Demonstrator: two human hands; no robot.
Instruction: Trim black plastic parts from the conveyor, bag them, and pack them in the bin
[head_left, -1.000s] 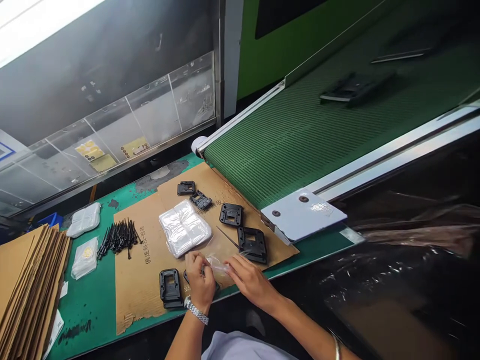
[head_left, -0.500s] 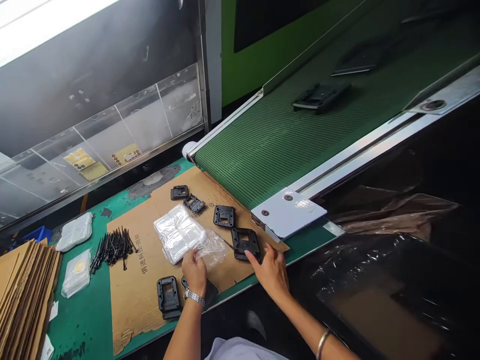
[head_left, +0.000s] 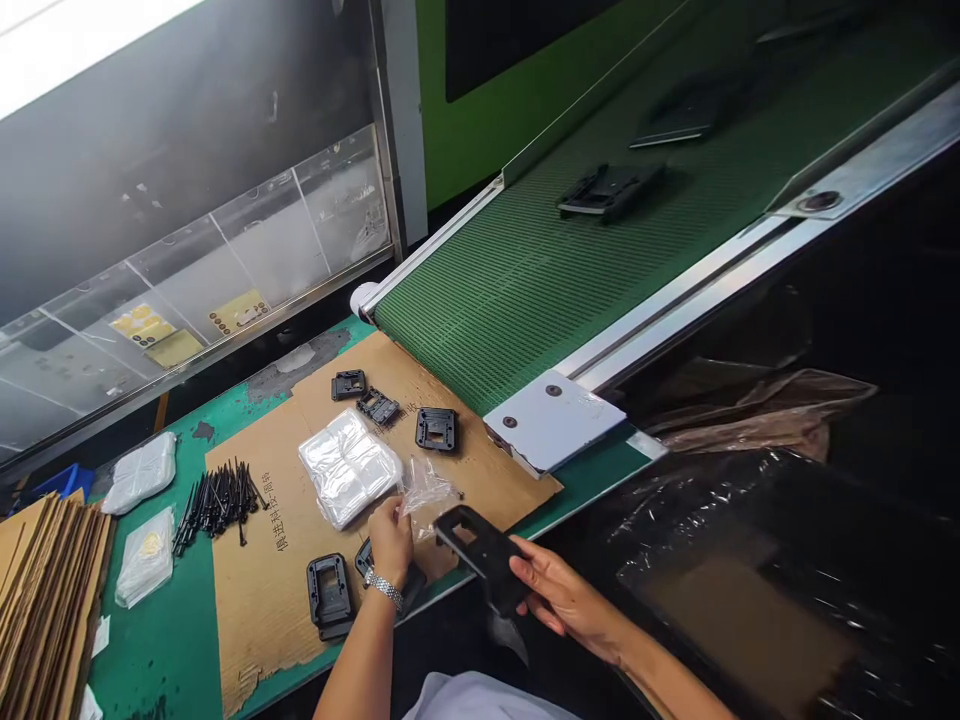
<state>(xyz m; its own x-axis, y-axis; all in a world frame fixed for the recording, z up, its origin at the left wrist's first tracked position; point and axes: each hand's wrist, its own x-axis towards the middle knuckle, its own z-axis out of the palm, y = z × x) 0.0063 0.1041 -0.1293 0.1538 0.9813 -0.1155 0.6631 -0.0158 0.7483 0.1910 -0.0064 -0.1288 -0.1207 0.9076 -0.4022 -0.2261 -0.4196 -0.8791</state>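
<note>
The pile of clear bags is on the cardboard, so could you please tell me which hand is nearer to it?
Left. The left hand is just below the pile of clear bags; the right hand, holding a black plastic plate, is farther off to the right.

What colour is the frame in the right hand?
The plastic frame is black, as the head view shows.

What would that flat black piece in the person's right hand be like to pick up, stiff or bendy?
Probably stiff: the black plastic-looking plate juts from the right hand without sagging. It seems fairly light, held in one hand. Being flat, it would likely lie still, not roll.
</note>
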